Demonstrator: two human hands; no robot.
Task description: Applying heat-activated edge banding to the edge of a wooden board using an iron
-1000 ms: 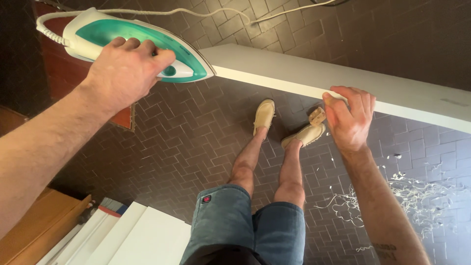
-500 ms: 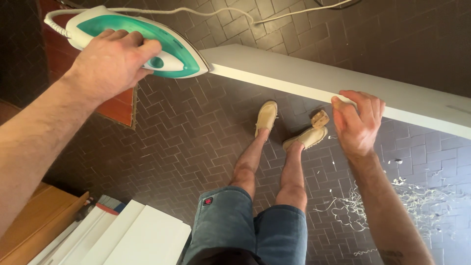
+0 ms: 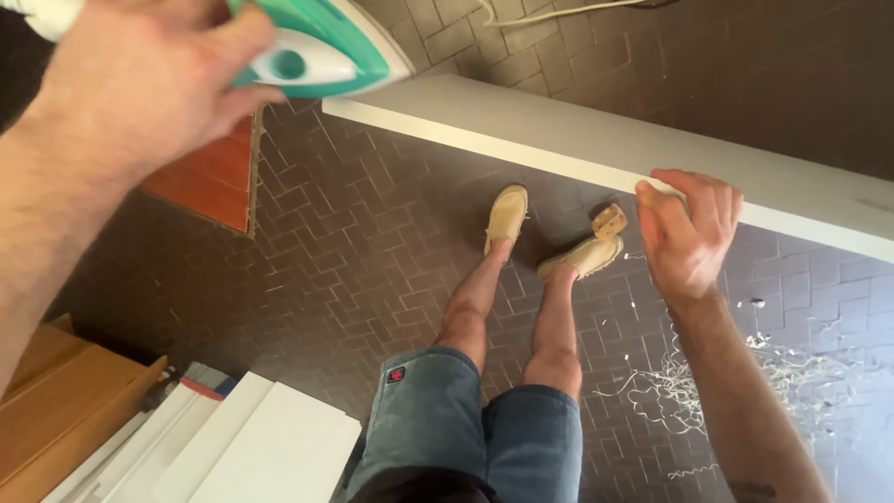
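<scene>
dark herringbone brick floor (image 3: 372, 251) below. my left hand (image 3: 140, 88) grips the green-white iron (image 3: 321, 51) at the white board (image 3: 577, 140); my right hand (image 3: 687, 228) pinches the board's edge.

A glossy teal-and-white plastic iron (image 3: 317, 51) in the bare left hand (image 3: 140, 84) meets the edge of a long white board (image 3: 577, 140), its face smooth and matt like laminate. The bare right hand (image 3: 689, 228) grips the board's near edge. Below lies a floor (image 3: 372, 251) of small dark herringbone tiles, matt with rough-looking joints, and a patch of reddish, slightly shiny wood (image 3: 209, 182). Thin pale curled shavings (image 3: 689, 391) litter the tiles beside a small cork-like block (image 3: 609, 221). Denim shorts (image 3: 466, 428) and tan cloth-looking shoes (image 3: 507, 212) show; smooth white panels (image 3: 270, 452) lean by warm satin-finished wood (image 3: 65, 410)
</scene>
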